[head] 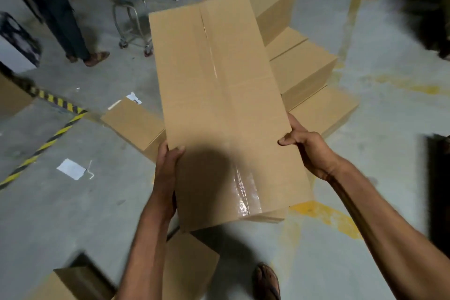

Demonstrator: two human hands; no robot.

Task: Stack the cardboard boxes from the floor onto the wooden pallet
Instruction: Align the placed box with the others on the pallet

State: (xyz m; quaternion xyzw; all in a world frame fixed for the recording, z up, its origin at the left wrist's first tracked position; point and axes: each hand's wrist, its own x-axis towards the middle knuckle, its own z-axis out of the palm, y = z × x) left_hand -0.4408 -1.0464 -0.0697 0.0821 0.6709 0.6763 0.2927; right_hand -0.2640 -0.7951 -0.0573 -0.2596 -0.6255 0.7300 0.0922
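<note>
- You have one long box (219, 105) off the floor (73, 214), held lengthwise away from you with its taped seam up.
- Your left hand (168, 163) grips the box's left edge, thumb on top and fingers round the side.
- Your right hand (306, 146) grips the right edge a little further forward, thumb on top and fingers curled round the side.
- No pallet shows anywhere in view, so nothing here can be counted as placed.
- Just beyond your right hand lies a stepped pile (304, 73) of like boxes. Whether wood sits under it is hidden.
- Left of your left hand a second box (134, 122) lies on the floor, and a near box (192, 260) sits below your left wrist, by your foot.
- My reading: you are mid-carry with this one — the lift is done, the setting down is not.
- Left to do: reach the pallet, lay this box on it, then return for the loose ones around your hands — most of the job looks to be ahead.
</note>
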